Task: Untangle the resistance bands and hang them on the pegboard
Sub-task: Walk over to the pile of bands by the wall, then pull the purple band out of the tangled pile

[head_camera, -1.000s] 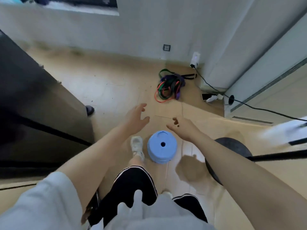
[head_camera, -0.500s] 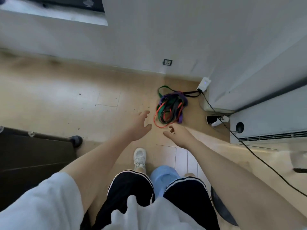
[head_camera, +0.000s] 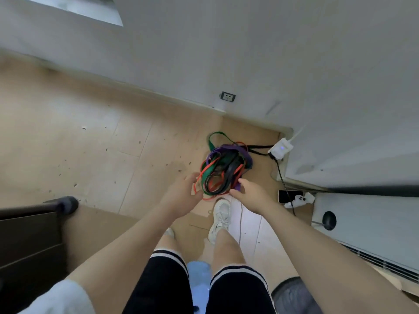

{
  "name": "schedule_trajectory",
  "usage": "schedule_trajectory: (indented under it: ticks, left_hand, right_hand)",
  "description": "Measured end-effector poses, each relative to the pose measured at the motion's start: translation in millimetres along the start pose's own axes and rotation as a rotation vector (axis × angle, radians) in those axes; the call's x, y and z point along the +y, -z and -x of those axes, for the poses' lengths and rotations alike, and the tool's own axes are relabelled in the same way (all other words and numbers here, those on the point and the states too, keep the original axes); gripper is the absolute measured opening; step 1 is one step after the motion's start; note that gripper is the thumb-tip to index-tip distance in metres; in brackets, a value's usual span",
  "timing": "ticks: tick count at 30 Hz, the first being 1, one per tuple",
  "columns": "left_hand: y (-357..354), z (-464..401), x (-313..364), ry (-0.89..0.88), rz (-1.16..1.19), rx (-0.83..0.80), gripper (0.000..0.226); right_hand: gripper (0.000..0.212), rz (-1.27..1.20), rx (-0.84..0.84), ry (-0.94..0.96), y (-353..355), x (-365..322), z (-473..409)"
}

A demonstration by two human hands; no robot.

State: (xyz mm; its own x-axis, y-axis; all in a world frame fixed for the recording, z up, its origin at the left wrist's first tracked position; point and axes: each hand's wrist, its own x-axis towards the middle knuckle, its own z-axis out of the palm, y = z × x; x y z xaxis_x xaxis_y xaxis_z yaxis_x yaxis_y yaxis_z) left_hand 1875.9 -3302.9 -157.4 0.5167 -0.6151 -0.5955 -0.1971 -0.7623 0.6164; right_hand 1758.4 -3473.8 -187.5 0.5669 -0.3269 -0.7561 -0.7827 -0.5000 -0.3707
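Note:
A tangled heap of resistance bands [head_camera: 224, 171], red, green, black and purple, lies on the wooden floor in the corner by the wall. My left hand [head_camera: 181, 196] reaches down at the heap's left edge, fingers spread, holding nothing. My right hand [head_camera: 251, 196] hovers at the heap's lower right edge, fingers apart and empty. Neither hand grips a band. No pegboard is in view.
A white adapter [head_camera: 281, 149] with a black cable sits right of the bands, near a phone [head_camera: 290, 196] and a white plug [head_camera: 299, 199]. A wall socket [head_camera: 227, 96] is above. Dark furniture [head_camera: 29, 241] stands left; a white unit [head_camera: 367, 225] stands right. My shoe [head_camera: 221, 216] is just below the heap.
I have stepped closer to the corner. Both hands have come forward and down, from short of the heap to its near edges. The blue disc now lies between my legs.

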Motion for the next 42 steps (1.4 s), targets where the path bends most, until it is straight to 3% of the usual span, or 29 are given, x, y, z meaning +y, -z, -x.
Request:
schedule_trajectory:
  ticks: [4, 9, 13, 19, 22, 25, 28, 30, 33, 38, 42]
  left_hand:
    - [-43.4, -87.4, -21.1, 0.085, 0.032, -0.01, 0.053]
    - [-113.5, -220.0, -79.3, 0.125, -0.019, -0.029, 0.052]
    - [-179.4, -338.2, -139.2, 0.057, -0.111, -0.073, 0.054]
    - [-234.7, -464.2, -182.8, -0.05, -0.117, 0.08, 0.061]
    - [-243.3, -492.8, -193.4, -0.163, -0.163, 0.103, 0.062]
    - [-243.9, -503.7, -204.4, -0.257, -0.196, 0.112, 0.063]
    - [-242.1, -507.7, -211.4, -0.341, -0.225, 0.129, 0.062]
    - [-240.0, -505.5, -212.9, -0.408, -0.196, 0.187, 0.062]
    - [-234.8, -487.7, -213.5, -0.48, -0.131, 0.251, 0.068]
    - [-222.5, -440.3, -201.1, -0.639, 0.062, 0.286, 0.07]
    - [-212.0, -391.5, -179.6, -0.705, 0.248, 0.324, 0.054]
  right_hand:
    - [0.046, -0.016, -0.033, -0.006, -6.1, 52.7, -90.2]
    - [0.052, -0.016, -0.02, -0.019, -57.3, 112.1, -228.6]
    - [0.043, 0.024, 0.154, 0.01, -100.2, 151.2, -351.1]
    - [0.045, 0.33, 0.504, 0.123, -98.3, 175.6, -480.6]
    - [0.05, 0.398, 0.57, 0.054, -94.4, 190.6, -515.5]
    - [0.054, 0.474, 0.554, -0.039, -94.4, 196.9, -528.3]
    - [0.041, 0.505, 0.61, 0.072, -107.8, 188.5, -518.6]
    - [0.031, 0.404, 0.661, 0.196, -119.5, 180.3, -502.8]
    - [0.035, 0.177, 0.7, 0.309, -131.1, 169.8, -470.7]
    - [0.024, -0.323, 0.571, 0.49, -119.5, 144.7, -395.4]
    - [0.025, -0.428, 0.574, 0.57, -109.6, 130.8, -334.1]
